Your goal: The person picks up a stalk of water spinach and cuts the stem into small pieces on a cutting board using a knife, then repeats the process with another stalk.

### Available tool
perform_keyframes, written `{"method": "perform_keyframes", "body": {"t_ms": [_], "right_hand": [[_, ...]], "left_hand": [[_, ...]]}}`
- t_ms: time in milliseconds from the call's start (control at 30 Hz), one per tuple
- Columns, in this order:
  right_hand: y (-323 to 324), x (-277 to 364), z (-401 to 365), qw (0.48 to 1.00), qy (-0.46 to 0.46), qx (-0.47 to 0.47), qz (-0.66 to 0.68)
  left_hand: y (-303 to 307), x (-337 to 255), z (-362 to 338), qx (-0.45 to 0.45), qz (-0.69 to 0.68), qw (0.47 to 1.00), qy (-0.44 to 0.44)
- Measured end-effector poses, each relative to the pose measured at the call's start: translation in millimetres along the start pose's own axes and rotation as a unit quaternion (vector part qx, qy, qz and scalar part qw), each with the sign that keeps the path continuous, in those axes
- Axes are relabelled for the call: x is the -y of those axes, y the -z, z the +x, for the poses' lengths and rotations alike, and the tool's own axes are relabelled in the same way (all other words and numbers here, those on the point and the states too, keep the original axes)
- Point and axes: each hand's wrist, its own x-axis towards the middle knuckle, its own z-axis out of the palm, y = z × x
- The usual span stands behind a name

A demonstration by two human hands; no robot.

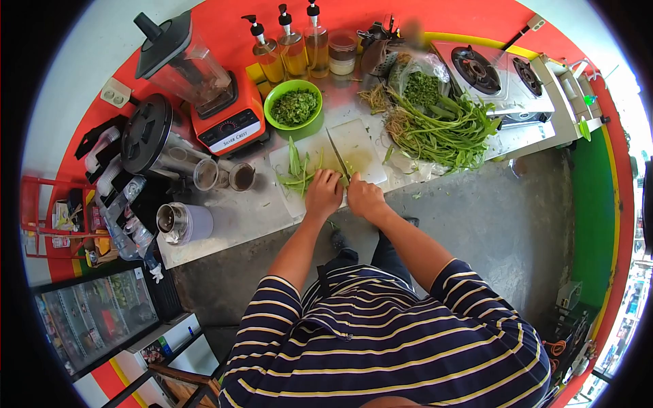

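A white cutting board (359,139) lies near the front edge of the metal counter. On its left half are long green leafy stems (295,163), and my left hand (324,193) presses on them with curled fingers. My right hand (366,197) is wrapped round the handle of a kitchen knife (336,148), its blade pointing away from me across the board. The blade is just right of my left fingertips. Small cut bits of green lie beside the blade. Behind the board, a green bowl (314,125) holds chopped greens (293,107).
A pile of leafy stems (445,136) with roots lies to the right, before a gas stove (503,81). On the left stand a red blender (228,122), two cups (242,177) and a steel-topped container (194,223). Pump bottles (292,54) line the wall.
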Motion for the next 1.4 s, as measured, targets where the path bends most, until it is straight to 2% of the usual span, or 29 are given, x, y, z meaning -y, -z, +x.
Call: {"method": "perform_keyframes", "body": {"t_ms": [167, 300, 433, 500, 667, 833, 933, 1000, 1033, 1100, 1233, 1400], "right_hand": [[-12, 8, -24, 1.0, -0.02, 0.009, 0.008], [3, 13, -4, 0.996, -0.036, 0.048, 0.059], [24, 12, 6, 0.998, -0.012, 0.041, 0.043], [20, 15, -11, 0.998, 0.001, 0.052, -0.02], [-10, 8, -12, 1.0, -0.009, 0.026, -0.009], [6, 6, 3, 0.999, 0.037, 0.021, 0.003], [-2, 8, -20, 1.0, 0.021, 0.011, -0.009], [-7, 11, -23, 1.0, 0.007, 0.017, -0.016], [-11, 12, -24, 0.999, -0.007, 0.022, -0.023], [-13, 10, -14, 1.0, 0.009, 0.008, -0.013], [2, 7, -3, 0.999, 0.047, 0.011, -0.006], [-8, 8, -24, 0.999, 0.023, 0.03, -0.013]], "left_hand": [[1, -2, 0, -0.002, 0.008, 1.0, -0.004], [2, 0, 0, -0.004, 0.02, 1.0, -0.022], [3, 1, 2, -0.026, 0.026, 0.999, -0.012], [2, 0, -2, -0.022, 0.02, 1.0, 0.0], [3, 0, 1, -0.019, -0.009, 1.0, 0.005], [0, 2, -1, 0.002, -0.006, 1.0, 0.018], [1, 1, -6, 0.011, 0.014, 1.0, 0.005], [3, -1, -9, -0.024, 0.049, 0.997, -0.055], [4, -1, -10, -0.021, 0.046, 0.997, -0.054], [6, 2, -13, -0.02, 0.036, 0.997, -0.065], [3, 3, -17, -0.017, 0.015, 0.999, -0.027], [-1, 3, -16, -0.03, 0.025, 0.999, -0.004]]}}
